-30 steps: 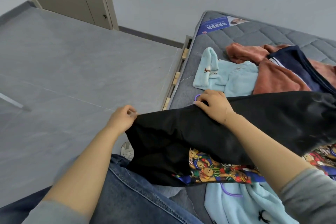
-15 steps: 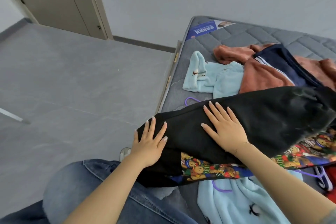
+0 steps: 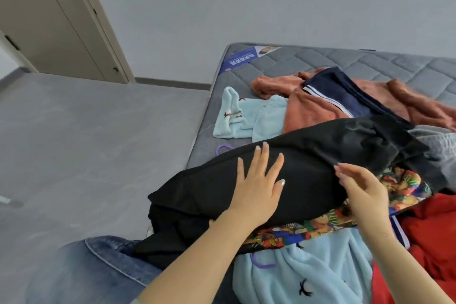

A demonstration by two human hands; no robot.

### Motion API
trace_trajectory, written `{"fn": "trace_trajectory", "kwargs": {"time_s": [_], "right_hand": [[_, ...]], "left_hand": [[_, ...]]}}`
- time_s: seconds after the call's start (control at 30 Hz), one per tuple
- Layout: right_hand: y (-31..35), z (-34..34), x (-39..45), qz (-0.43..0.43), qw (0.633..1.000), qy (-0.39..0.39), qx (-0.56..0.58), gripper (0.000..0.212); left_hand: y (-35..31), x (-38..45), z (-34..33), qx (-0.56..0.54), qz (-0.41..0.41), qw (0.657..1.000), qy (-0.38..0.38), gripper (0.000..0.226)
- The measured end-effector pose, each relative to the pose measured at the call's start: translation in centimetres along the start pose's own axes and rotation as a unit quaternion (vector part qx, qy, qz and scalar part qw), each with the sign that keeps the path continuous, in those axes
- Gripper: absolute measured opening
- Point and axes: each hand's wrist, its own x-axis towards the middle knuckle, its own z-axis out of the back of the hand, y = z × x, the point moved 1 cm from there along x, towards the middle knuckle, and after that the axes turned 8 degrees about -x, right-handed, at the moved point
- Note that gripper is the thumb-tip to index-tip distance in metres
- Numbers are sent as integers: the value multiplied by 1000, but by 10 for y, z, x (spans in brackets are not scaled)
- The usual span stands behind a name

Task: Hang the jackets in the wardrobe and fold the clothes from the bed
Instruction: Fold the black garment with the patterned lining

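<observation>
Two hands on the black garment: left flat, fingers spread; right relaxed, unclenched.

A long black fabric garment lay slantwise across the near edge of the grey quilted mattress, its left end hanging off toward blue denim jeans. The left hand rested flat on it with fingers spread. The right hand, fingers loosely bent, touched the black cloth's right part. Beneath showed a bright bear-print cloth. A pale blue fleece garment lay nearest, a red garment at right, and a rust-orange fleece with a navy striped piece farther back.
</observation>
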Motion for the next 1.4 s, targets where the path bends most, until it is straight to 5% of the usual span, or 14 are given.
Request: {"fn": "trace_trajectory", "kwargs": {"time_s": [0.1,0.27,0.47,0.63,0.73,0.83,0.97,1.1,1.23,1.4], "right_hand": [[-27,27,3,-172,966,-71,177,23],[-31,39,4,-257,921,-102,276,50],[-28,51,15,-325,884,-257,216,69],[-27,64,26,-336,895,-108,272,39],[-30,73,36,-382,868,-8,317,44],[-40,75,38,-445,824,-21,351,63],[-31,63,34,-385,875,-27,293,87],[-9,49,51,-328,914,-121,207,107],[-6,36,68,-340,905,-142,215,100],[-10,36,72,-391,841,-41,372,33]], "left_hand": [[-11,10,-29,14,-24,997,73,56],[0,7,-58,67,-14,994,81,56],[1,8,-58,75,-20,994,78,56],[3,9,-57,54,-25,996,73,56],[5,9,-57,45,-29,996,71,56],[5,8,-57,45,-32,996,72,56],[7,6,-57,38,-31,996,76,57],[8,1,-56,34,-29,995,84,58],[8,-2,-56,33,-24,996,79,57],[6,-2,-53,3,-6,997,72,55]]}}
